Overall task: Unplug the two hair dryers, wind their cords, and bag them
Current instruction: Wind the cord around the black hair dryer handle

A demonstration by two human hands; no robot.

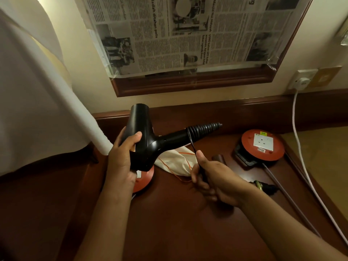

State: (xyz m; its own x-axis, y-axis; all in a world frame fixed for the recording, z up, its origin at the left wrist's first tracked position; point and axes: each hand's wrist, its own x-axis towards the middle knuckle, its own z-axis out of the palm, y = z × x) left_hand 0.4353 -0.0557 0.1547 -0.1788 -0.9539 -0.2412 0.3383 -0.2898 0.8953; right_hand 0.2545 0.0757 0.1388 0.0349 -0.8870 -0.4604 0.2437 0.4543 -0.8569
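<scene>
My left hand [123,157] grips the barrel of a black hair dryer [146,140], held above the dark wooden table [169,223] with its handle pointing right. Several turns of its black cord [205,129] are wound around the handle end. My right hand [212,178] is closed on the cord, which runs taut from the handle down into my fist. A cream cloth bag [175,162] with an orange drawstring lies on the table under the dryer. A black plug [267,187] lies right of my right wrist.
A red cable reel [263,146] with a white socket sits at the right; a second red reel [143,179] lies partly hidden beneath the dryer. A white cable [299,147] drops from a wall socket [303,81]. A white curtain [37,91] hangs left. Newspaper [188,34] covers a framed mirror.
</scene>
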